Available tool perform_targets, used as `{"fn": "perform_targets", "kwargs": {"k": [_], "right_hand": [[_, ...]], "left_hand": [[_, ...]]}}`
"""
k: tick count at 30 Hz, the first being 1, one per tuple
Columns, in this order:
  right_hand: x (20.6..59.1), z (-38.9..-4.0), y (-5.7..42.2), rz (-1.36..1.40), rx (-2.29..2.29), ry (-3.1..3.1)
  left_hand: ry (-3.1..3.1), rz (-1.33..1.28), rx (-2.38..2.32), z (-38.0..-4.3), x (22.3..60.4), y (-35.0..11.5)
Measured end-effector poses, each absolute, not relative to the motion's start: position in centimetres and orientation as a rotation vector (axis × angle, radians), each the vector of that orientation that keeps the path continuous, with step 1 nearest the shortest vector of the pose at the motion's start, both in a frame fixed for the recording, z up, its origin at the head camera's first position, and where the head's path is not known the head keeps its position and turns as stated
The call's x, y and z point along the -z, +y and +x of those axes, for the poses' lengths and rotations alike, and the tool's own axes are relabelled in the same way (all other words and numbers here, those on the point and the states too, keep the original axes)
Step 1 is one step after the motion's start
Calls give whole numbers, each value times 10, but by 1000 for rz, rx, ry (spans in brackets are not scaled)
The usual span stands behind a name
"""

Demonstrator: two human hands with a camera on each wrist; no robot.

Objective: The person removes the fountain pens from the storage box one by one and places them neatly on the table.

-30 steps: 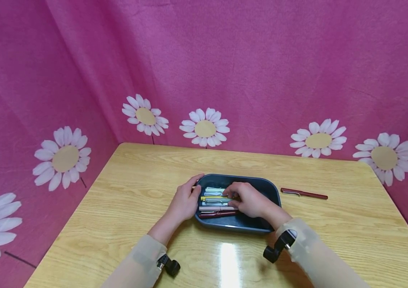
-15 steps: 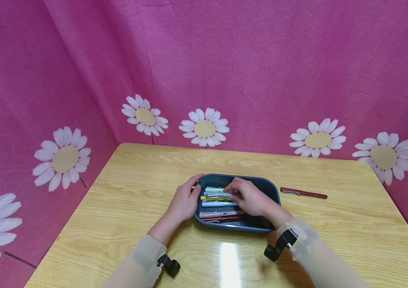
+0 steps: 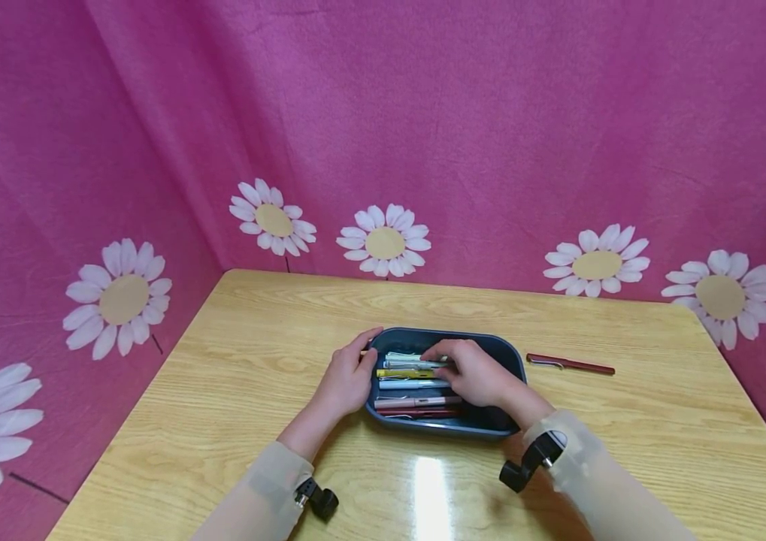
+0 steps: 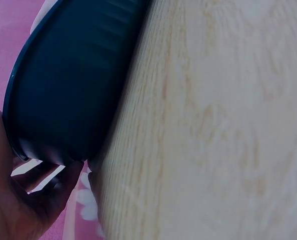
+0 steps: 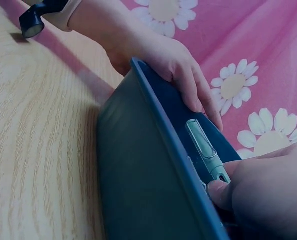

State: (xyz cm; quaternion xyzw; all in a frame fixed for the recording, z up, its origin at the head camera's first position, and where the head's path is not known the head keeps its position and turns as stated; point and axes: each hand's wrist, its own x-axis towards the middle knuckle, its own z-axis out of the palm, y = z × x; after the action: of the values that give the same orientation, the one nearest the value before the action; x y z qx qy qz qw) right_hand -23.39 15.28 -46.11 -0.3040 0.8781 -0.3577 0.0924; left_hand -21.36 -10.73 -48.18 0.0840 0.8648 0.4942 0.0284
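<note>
My left hand (image 3: 347,376) grips the left end of a dark blue plastic bin (image 3: 443,430), thumb over the rim and fingers outside. Inside the bin, clipped pens lie side by side: a yellow pen (image 3: 401,373), a light blue pen (image 3: 410,384), a pinkish pen (image 3: 416,403) and a dark red pen (image 3: 416,412). Reaching in from the right, my right hand (image 3: 480,373) pinches a pale green pen (image 5: 203,142) between thumb and forefinger, as the right wrist view shows. The hand hides the right ends of several pens.
A dark red pen (image 3: 572,364) lies on the wooden table (image 3: 274,323), right of the bin. A pink cloth (image 3: 477,150) with daisies hangs behind the table and along its left side.
The pinkish and dark red pens have shifted towards the bin's near wall, leaving a gap below the light blue pen. My right hand has moved slightly rightward; the left stays put.
</note>
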Motion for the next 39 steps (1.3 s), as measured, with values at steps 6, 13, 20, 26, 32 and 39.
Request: {"fn": "perform_targets", "kwargs": {"k": [6, 13, 20, 26, 32, 39], "right_hand": [[459, -233, 156, -902, 1091, 2606], [456, -230, 162, -950, 1103, 2637], [449, -227, 168, -978, 1079, 2654], [439, -222, 177, -967, 1093, 2664], [429, -218, 188, -964, 1137, 2643], [418, -210, 206, -939, 1152, 2653]], "left_hand": [[2666, 249, -1527, -212, 482, -107], [2677, 253, -1514, -213, 483, -107], [2691, 251, -1502, -214, 483, -107], [2695, 248, -1498, -214, 481, -106], [2692, 240, -1500, -215, 481, -105], [2688, 244, -1508, -214, 481, -106]]}}
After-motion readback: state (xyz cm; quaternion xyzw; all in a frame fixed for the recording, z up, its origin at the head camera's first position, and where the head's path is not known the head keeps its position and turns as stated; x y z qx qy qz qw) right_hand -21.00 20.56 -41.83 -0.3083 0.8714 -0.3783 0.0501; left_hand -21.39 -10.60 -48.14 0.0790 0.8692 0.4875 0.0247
